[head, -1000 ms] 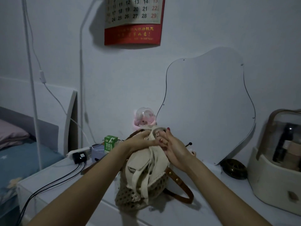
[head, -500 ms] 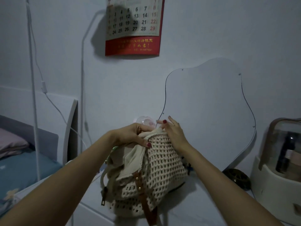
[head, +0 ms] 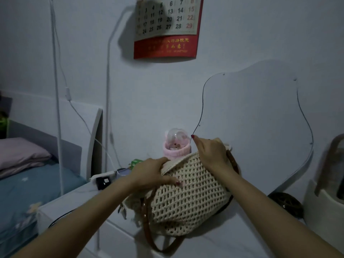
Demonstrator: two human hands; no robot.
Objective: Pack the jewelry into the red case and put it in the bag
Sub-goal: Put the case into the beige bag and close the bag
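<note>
A cream crocheted bag (head: 188, 198) with a brown leather strap (head: 147, 226) stands on the white tabletop (head: 232, 241) in the middle of the view. My left hand (head: 150, 174) grips the bag's upper left edge, thumb pressed on the mesh. My right hand (head: 210, 153) holds the bag's top right rim, fingers curled over it. The red case and the jewelry are not visible; the bag's inside is hidden.
Behind the bag stands a pink domed ornament (head: 176, 144). A wavy mirror (head: 260, 123) leans on the wall. A cosmetics box (head: 327, 189) and a dark round object (head: 286, 203) sit at the right. A power strip (head: 103, 180), cables and a bed (head: 22, 179) lie left.
The bag has been turned so its mesh side faces me and set lower on the table. Both hands moved down with it, staying on its top edge.
</note>
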